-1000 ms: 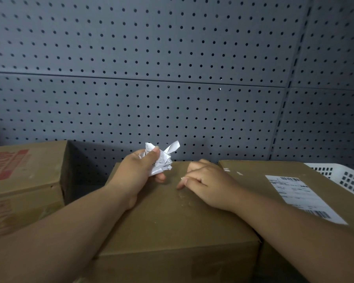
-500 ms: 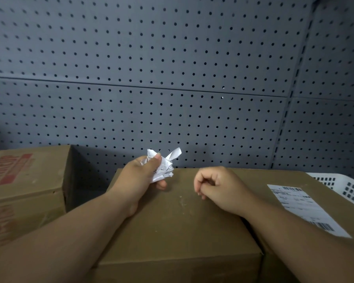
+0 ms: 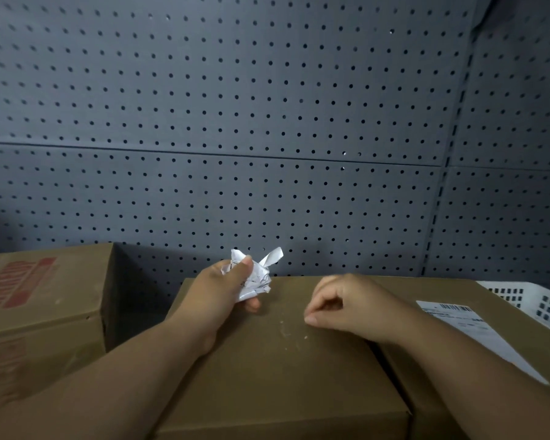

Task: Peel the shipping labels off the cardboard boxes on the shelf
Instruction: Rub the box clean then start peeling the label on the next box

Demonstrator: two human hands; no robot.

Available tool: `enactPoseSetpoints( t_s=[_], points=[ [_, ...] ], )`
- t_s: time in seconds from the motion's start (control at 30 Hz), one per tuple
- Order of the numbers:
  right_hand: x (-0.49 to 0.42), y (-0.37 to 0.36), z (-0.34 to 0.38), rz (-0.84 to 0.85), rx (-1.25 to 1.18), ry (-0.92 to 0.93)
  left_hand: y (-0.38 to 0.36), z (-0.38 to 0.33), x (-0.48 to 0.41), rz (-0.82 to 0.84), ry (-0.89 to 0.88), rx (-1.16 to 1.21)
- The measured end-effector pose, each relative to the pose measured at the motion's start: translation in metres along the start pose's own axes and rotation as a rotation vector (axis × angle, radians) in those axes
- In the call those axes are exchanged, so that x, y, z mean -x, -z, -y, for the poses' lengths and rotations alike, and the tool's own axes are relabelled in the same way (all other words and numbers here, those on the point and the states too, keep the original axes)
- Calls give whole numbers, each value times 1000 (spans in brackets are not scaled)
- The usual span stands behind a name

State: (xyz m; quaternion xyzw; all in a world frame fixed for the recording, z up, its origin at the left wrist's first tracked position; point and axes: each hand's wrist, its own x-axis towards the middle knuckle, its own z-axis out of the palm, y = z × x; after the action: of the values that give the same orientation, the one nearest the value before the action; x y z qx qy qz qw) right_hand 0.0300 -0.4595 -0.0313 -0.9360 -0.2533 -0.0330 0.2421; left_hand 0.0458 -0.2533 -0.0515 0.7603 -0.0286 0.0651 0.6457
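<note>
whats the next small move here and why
Probably reach the right hand to the label stuck flat on the right box and pick at a corner: the middle box top looks bare, and the left hand holds a crumpled label.

The left arm (image 3: 102,385) is lying across the lower left of the frame, pointing up toward the middle. The left hand (image 3: 219,293) is curling round a paper ball (image 3: 258,279). Its thumb (image 3: 244,265) is pressing on top of the ball, and one fingertip is peeking out below. The right arm (image 3: 477,376) is lying across the lower right corner. The right hand (image 3: 353,308) is sitting just right of the middle, with its back facing up. Its fingers are curling in under the palm like a loose fist, and its thumb tip (image 3: 311,319) is pointing left. The two hands are sitting side by side, a little apart.
</note>
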Motion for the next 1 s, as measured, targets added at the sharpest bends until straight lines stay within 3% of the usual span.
enactPoseSetpoints(
  t_s=[0.13,0.57,0.67,0.87,1.0],
  points=[
    [2,3,6,98,270,117,0,-2,2,-3,3,-9],
    [-1,1,36,225,723,323,-1,-5,5,21,21,35],
    [-2,7,38,205,662,305,-1,-5,6,20,16,34],
    [-25,15,50,-198,190,160,-2,-9,9,34,6,23],
    [-39,3,55,-302,120,100,-1,-11,10,60,10,40]
  ],
)
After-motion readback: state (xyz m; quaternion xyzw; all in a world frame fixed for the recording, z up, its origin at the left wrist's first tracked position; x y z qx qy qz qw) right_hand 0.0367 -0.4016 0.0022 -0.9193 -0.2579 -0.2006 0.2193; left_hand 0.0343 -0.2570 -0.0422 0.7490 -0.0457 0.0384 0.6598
